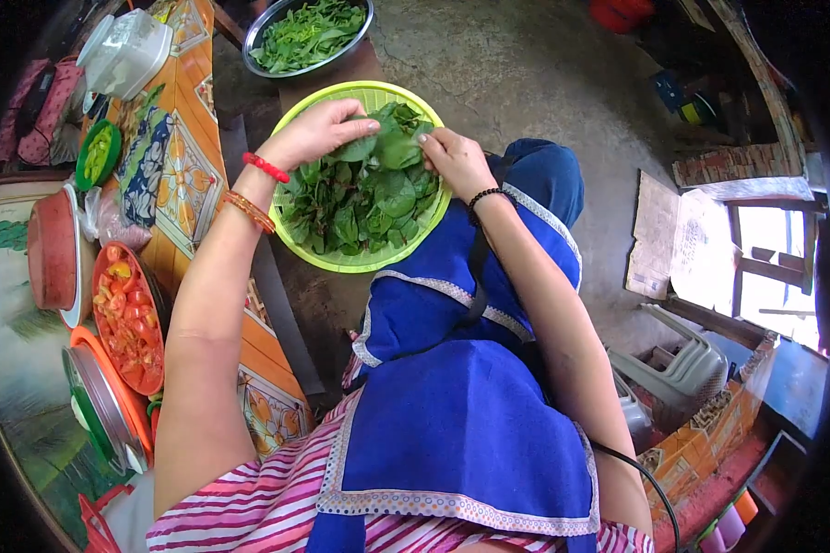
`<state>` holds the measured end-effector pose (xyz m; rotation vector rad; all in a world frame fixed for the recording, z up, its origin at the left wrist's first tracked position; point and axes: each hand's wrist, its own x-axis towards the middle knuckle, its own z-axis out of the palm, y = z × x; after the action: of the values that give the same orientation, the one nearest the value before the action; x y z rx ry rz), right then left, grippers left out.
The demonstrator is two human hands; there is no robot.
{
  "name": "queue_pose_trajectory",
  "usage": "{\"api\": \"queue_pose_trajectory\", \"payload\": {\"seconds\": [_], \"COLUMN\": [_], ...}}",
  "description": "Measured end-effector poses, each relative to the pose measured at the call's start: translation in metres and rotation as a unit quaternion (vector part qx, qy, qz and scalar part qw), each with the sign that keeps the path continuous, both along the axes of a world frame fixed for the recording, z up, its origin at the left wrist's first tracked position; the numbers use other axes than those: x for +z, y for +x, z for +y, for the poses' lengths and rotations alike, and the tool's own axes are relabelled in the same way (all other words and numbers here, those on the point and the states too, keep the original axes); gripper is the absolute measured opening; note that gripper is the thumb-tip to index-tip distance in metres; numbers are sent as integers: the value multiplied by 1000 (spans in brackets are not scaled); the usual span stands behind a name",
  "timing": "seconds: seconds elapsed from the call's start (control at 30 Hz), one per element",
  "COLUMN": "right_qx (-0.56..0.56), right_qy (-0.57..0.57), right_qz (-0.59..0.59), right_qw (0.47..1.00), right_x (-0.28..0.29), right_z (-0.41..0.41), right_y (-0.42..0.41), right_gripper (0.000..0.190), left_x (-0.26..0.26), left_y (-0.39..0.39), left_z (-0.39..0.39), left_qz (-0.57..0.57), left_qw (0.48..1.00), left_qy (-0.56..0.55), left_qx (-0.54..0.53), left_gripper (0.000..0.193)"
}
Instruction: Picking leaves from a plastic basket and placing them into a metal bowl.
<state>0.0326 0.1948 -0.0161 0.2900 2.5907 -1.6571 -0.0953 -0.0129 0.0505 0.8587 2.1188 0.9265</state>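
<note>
A lime-green plastic colander [290, 243] full of dark green leafy greens [346, 225] sits in front of me, its near right rim by my lap. My left hand [321, 133], with red and orange bracelets at the wrist, is over its far left side, thumb and fingers closed on leaves. From the right, my right hand [458, 160] reaches across the rim. Its thumb and forefinger pinch the edge of a broad green leaf [399, 148] between the two hands. Some fingertips are hidden by leaves.
Past the colander stands a metal bowl [361, 43] of cut greens. On the patterned table at left are an oval dish [153, 377] of chopped tomatoes, a green bowl [115, 162] of green peppers and a plastic tub [135, 59]. Grey plastic chairs [695, 377] stand at right.
</note>
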Motion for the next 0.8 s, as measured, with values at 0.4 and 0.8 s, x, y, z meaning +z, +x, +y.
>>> {"api": "queue_pose_trajectory", "payload": {"seconds": [0.4, 0.8], "right_qx": [-35, -59], "right_qy": [-138, 54], "right_qz": [-3, 50], "right_qw": [990, 996], "right_x": [0, -18], "right_z": [3, 4], "right_y": [-3, -4], "right_gripper": [35, 23], "left_x": [5, -44], "left_y": [-9, -29], "left_z": [-13, -51], "left_qz": [-49, 222], "left_qw": [980, 949], "left_qy": [26, -222], "left_qx": [191, 22], "left_gripper": [42, 47]}}
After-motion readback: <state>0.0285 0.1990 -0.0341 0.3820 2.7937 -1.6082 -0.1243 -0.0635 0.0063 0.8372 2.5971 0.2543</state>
